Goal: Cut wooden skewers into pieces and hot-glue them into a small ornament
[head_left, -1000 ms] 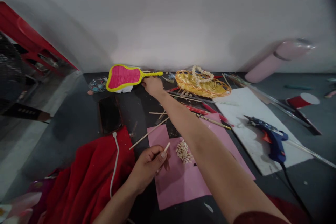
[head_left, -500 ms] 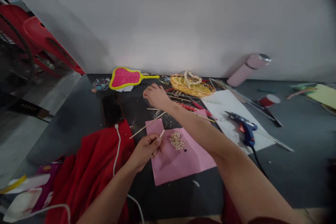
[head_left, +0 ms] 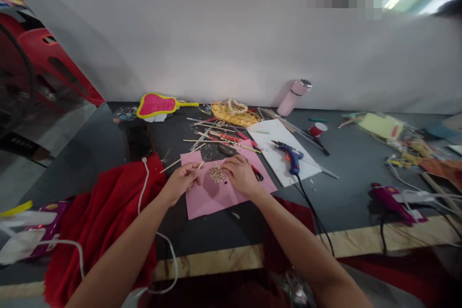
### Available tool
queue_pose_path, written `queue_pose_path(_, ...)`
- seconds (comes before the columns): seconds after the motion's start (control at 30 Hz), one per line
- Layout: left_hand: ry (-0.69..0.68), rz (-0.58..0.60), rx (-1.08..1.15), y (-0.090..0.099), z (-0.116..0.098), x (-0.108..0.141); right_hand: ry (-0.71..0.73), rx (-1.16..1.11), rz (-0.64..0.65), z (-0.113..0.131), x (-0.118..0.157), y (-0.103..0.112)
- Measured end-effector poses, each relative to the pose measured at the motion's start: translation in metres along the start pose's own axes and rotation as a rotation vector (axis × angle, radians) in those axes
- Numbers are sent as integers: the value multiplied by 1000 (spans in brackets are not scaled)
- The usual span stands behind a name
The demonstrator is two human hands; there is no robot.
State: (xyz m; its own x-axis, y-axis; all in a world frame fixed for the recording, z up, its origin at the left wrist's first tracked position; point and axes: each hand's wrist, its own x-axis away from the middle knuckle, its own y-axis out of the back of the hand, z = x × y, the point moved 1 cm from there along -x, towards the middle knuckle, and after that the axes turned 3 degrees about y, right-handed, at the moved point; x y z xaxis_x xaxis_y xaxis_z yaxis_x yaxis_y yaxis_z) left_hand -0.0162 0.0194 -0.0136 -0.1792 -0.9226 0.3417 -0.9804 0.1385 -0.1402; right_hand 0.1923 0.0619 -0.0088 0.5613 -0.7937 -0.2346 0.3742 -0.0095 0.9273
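A short pale stick (head_left: pixel 200 165) is pinched between the thumb and finger of my left hand (head_left: pixel 184 181), above the left part of a pink paper sheet (head_left: pixel 205 207). My right hand (head_left: pixel 240 173) is at the right side of a small pile of short pale pieces (head_left: pixel 216 173), its fingers drawn together; whether they hold anything is too small to tell. A dark-handled tool (head_left: pixel 257 172) shows partly behind my right hand. Long thin sticks (head_left: pixel 180 159) lie beyond the paper.
Further back are a pink mirror-shaped piece (head_left: pixel 157 105), a yellow basket (head_left: pixel 234 116) and a pink bottle (head_left: pixel 293 97). A blue glue gun (head_left: pixel 292 156) rests on white paper (head_left: pixel 276 142). At the left are a phone (head_left: pixel 140 142) and red cloth (head_left: pixel 108 202).
My right hand has come back from the far side of the table to the pile of pieces. My left hand still holds its stick. The view has shifted, showing more at the right.
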Motion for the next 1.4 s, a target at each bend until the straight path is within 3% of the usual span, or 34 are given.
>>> queue_pose_path(0.17, -98, -94, -229, -10, -5, 4, 44, 60, 9, -1, 5, 7)
queue_pose_path(0.33, -304, -227, -610, -20, -8, -3, 183, 141, 78, 3, 12, 6)
queue_pose_path(0.43, -389, -305, -786, -20, -2, -7, 186, 154, 62, -1, 13, 6)
queue_pose_path(0.57, -401, -325, -845, -17, 9, -7, 138, 119, -14, -12, 13, 10)
queue_pose_path(0.67, -433, -322, -878, -15, 10, -5, 164, 109, 1, -15, 14, 10)
queue_pose_path(0.77, -495, -308, -930, -16, 7, 0, 192, 88, 5, -16, 13, 8)
queue_pose_path(0.97, -671, -364, -1094, -18, 1, 8, 160, -9, -114, -20, 11, 15)
queue_pose_path(1.4, -692, -331, -1129, -23, 3, 11, 221, 37, 0, -10, 10, 0)
